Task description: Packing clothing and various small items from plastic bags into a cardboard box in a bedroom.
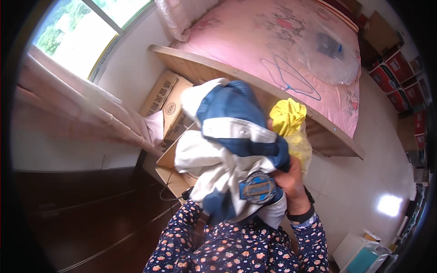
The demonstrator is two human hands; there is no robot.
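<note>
A blue and white jacket [234, 132] with a round blue badge hangs bunched up in front of my chest. My right hand [292, 181] has its fingers closed on the jacket's right edge, beside the badge. The jacket's cloth covers my left hand, and only the flowered left sleeve [180, 232] shows below it. Whether the left fingers grip the cloth is hidden. Just beyond my right hand is a yellow plastic bag [289, 118], partly behind the jacket.
Ahead stands a bed [227, 32] with a pink flowered sheet and a wooden end board [218, 68]. A blue wire hanger [289, 86] and a clear plastic bag [330, 63] lie on it. Cardboard boxes [166, 98] stand by the curtain [91, 104]. Red boxes [399, 66] are stacked at right.
</note>
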